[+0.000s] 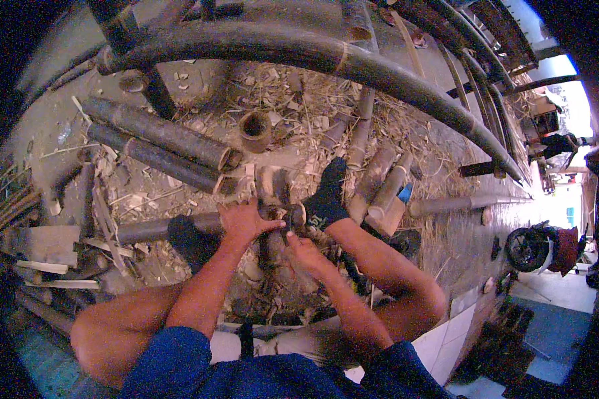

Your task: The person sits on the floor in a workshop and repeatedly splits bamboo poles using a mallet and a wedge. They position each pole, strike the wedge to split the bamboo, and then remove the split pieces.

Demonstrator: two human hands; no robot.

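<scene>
My left hand [243,221] is laid over a bamboo pole [156,229] that lies crosswise between my feet. Its fingers curve over the pole's far side, and the thumb stretches right toward the pole's cut end. In my right hand [307,254], the fingers are wrapped round a dark blade-like tool [287,223], upright against the bamboo near my left thumb. The tool's handle is mostly hidden by the hand. Just beyond both hands stands a short pale bamboo section [271,183]. My feet, in dark socks, flank the work.
A thick bamboo pole [246,45] arches across the far side. Cut lengths [160,133] lie left, shorter ones [384,186] right of my foot. A hollow bamboo ring [255,131] sits among shavings. Split pieces [43,246] are piled left; a motorcycle [529,248] stands far right.
</scene>
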